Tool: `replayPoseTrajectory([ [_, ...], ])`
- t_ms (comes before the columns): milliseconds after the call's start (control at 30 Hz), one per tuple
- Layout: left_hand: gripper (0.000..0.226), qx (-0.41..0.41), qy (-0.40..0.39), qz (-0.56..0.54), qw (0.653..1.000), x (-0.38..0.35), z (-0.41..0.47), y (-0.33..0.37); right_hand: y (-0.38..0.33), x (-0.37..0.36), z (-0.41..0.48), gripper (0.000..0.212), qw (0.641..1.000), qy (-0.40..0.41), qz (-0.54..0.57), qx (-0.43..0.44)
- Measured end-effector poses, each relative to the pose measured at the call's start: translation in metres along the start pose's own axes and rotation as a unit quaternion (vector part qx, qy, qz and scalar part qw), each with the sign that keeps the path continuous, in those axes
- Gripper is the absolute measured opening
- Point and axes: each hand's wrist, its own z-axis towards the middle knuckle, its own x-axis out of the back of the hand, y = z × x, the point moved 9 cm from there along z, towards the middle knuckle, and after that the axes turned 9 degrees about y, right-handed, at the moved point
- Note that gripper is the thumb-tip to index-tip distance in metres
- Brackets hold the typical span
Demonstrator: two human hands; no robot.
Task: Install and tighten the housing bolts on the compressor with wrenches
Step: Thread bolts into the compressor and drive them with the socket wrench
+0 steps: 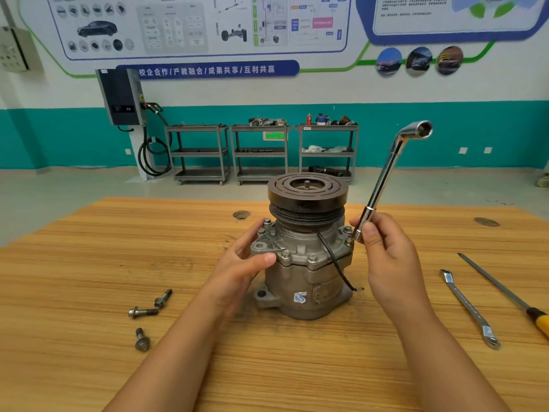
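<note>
Setting: workshop with a teal-banded wall; wood-grain table (89, 263) in front.
Compressor (306, 281): upright mid-table, pulley on top, bolts showing in its flange.
Left hand (243, 263): thumb and fingers curled round the flange's left corner.
Right hand (383, 248): wrapped round the low shaft of the tilted L-shaped socket wrench (386, 171), beside the flange's right edge.
Technique: probably set the socket square on the bolt, brace, then turn.
Loose bolts (144, 311): three, left of the compressor.
Unclear: fingers hide the socket's seating; the pulley hides the rear flange.
</note>
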Motion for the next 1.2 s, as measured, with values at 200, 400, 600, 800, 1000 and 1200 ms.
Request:
replayPoseTrajectory([
  [200, 0.11, 0.079, -0.104, -0.108, 0.986, -0.01, 0.017, -0.01, -0.004, -0.006, -0.002, 0.025, 0.998, -0.033, -0.04, 0.041],
  [400, 0.106, 0.057, -0.081, -0.11, 0.989, -0.008, 0.015, -0.007, -0.003, -0.008, -0.003, 0.016, 0.997, -0.052, -0.047, 0.038],
  [600, 0.076, 0.005, -0.029, -0.095, 0.995, -0.003, 0.006, 0.001, -0.005, -0.007, -0.006, 0.021, 0.998, -0.05, -0.031, 0.017],
  [800, 0.053, 0.003, 0.081, -0.083, 0.993, 0.008, 0.012, -0.009, -0.003, -0.01, -0.01, 0.011, 0.998, -0.057, -0.04, 0.01],
  [1000, 0.033, -0.011, 0.104, -0.085, 0.991, 0.01, 0.014, -0.01, -0.01, -0.013, -0.014, 0.023, 0.998, -0.064, -0.024, 0.014],
  [1200, 0.038, -0.022, 0.155, -0.035, 0.987, 0.012, 0.012, -0.012, -0.011, -0.017, -0.014, 0.02, 0.997, -0.068, -0.028, 0.007],
])
